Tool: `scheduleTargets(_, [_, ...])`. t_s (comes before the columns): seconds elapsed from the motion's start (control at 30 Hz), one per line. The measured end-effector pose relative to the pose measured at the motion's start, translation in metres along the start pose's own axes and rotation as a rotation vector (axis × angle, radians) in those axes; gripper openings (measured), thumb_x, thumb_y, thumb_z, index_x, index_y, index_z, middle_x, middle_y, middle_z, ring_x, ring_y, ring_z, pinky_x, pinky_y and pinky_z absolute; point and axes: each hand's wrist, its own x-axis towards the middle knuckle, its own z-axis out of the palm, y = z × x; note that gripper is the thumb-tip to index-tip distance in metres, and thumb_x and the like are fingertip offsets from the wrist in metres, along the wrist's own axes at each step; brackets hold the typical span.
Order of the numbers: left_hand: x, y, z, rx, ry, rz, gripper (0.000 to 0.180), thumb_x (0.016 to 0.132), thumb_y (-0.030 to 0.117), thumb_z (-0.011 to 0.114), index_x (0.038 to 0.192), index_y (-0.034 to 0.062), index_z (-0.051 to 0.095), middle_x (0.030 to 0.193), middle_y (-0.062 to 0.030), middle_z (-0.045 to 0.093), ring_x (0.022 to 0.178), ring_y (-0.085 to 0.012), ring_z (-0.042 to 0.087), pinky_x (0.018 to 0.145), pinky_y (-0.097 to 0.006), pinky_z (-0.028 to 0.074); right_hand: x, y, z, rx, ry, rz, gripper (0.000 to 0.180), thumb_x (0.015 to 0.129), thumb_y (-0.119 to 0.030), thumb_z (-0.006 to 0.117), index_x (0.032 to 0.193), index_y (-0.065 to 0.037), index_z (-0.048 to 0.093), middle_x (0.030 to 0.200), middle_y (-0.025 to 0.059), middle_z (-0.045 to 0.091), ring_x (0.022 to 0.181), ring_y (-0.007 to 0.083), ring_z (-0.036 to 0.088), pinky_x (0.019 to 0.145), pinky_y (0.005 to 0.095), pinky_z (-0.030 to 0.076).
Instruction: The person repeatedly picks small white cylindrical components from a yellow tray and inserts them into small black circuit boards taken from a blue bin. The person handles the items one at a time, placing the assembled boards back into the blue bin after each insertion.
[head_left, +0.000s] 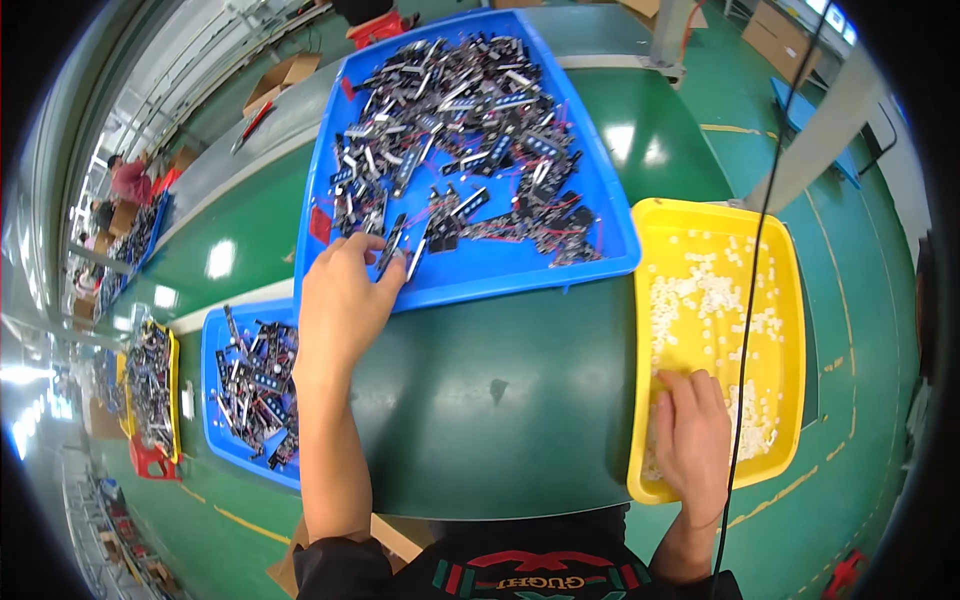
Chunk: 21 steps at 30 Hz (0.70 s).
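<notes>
The left hand (345, 290) pinches a thin black part (393, 240) at the big blue tray (490, 264). The right hand (692, 435) dips into the yellow tray (786, 380) of white bits (712, 292) — fingers bent, but I can't tell its grip.

The person wears a black top (470, 548) with a curved red motif (540, 560), tan lettering (540, 583) and green-and-red stripes (455, 577); its black sleeves (345, 572) end short of the wrists, leaving forearms (332, 440) and fingers (706, 392) bare.
</notes>
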Motion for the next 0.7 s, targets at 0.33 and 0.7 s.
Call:
scheduleTargets(0.33, [0.031, -0.020, 0.008, -0.169, -0.423, -0.049, 0.033, 0.066, 0.011, 0.080, 0.094, 0.0004, 0.066, 0.073, -0.0031, 0.061, 0.066, -0.0119, 0.054, 0.062, -0.028, 0.045, -0.007, 0.014, -0.008, 0.189, -0.054, -0.071, 0.016, 0.067, 0.000, 0.068, 0.079, -0.004, 0.058, 0.081, 0.0107, 0.050, 0.076, 0.0297, 0.051, 0.067, 0.0380, 0.044])
scheduleTargets(0.7, [-0.012, -0.006, -0.020, -1.153, 0.021, -0.127, 0.021, 0.088, 0.011, 0.063, 0.103, 0.0001, 0.054, 0.086, -0.0061, 0.061, 0.075, -0.0120, 0.058, 0.069, -0.028, 0.048, -0.003, 0.007, -0.011, 0.231, 0.164, -0.019, 0.020, 0.060, 0.008, 0.063, 0.073, -0.003, 0.052, 0.073, 0.0116, 0.054, 0.068, 0.0304, 0.054, 0.059, 0.0376, 0.045])
